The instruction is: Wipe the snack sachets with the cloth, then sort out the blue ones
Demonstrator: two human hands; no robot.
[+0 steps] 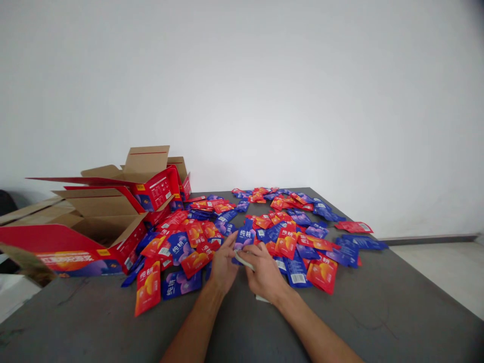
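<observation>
L hand [224, 264]: blue “纯耕” pkt [245, 237]; R hand [266, 272]: whitish item [244, 259].

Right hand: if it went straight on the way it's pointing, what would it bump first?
The right hand would likely meet the blue packet in the left hand, or that hand's fingers; which comes first is unclear in depth.

From the person's head, the single camera is looking forward and down across the dark table [378, 302]. It is viewing the left hand [225, 262] and right hand [264, 269] closely at lower centre, with the pouches [286, 239] lying farther off mid-frame and the wall [242, 101] filling the top.
</observation>
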